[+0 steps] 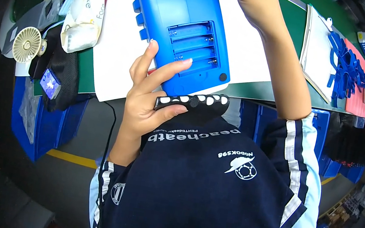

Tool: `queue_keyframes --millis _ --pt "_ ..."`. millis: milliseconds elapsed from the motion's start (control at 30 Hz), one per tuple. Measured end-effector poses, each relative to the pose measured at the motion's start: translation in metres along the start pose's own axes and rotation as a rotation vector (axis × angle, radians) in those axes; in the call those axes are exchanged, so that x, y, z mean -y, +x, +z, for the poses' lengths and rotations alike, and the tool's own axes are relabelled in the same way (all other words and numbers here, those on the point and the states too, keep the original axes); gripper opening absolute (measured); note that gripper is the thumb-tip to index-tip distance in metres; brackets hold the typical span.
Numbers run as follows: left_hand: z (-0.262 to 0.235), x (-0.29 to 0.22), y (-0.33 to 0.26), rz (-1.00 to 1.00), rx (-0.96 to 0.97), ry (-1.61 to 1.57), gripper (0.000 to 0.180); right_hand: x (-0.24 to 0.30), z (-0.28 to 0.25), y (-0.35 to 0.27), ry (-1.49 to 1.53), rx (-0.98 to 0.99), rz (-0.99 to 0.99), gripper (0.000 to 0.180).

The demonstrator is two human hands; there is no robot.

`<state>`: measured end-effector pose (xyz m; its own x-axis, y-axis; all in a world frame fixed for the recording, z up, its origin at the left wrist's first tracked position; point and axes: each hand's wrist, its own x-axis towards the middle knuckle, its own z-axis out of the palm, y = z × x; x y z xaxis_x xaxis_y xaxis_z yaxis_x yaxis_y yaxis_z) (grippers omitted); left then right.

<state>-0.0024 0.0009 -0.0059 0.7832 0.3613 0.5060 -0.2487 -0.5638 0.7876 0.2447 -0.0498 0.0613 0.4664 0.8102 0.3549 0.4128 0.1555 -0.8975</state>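
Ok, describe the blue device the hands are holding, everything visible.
The blue plastic device is turned back-side up, tilted over the white sheet. Its open battery bay shows four empty slots, with no cover on it. Side buttons jut from its left edge, and a black-and-white key strip lines its near end. The left hand grips the near end; the right hand holds the far corner.

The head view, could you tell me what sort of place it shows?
Probably a factory assembly bench: a long green worktable, blue storage bins under it, and both hands on a blue plastic device with an open battery bay.
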Motion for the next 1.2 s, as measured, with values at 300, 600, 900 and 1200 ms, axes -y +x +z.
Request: queue_keyframes --millis 300,600,900,1200 --pt "0.000 0.002 -0.001 -0.008 0.005 -0.024 0.043 -0.002 0.002 -0.002 0.056 0.036 0.055 0.014" --pt "-0.003 0.002 0.000 0.015 0.035 -0.017 0.038 -0.003 0.005 -0.004 0.115 0.029 0.080 0.014" --pt "-0.003 0.003 0.000 -0.004 0.041 -0.033 0.036 0.008 0.012 -0.010 0.033 -0.036 0.096 0.015" --pt "-0.004 -0.002 0.003 -0.018 0.052 -0.008 0.038 0.035 0.030 -0.037 -0.503 -0.232 -0.266 0.012"
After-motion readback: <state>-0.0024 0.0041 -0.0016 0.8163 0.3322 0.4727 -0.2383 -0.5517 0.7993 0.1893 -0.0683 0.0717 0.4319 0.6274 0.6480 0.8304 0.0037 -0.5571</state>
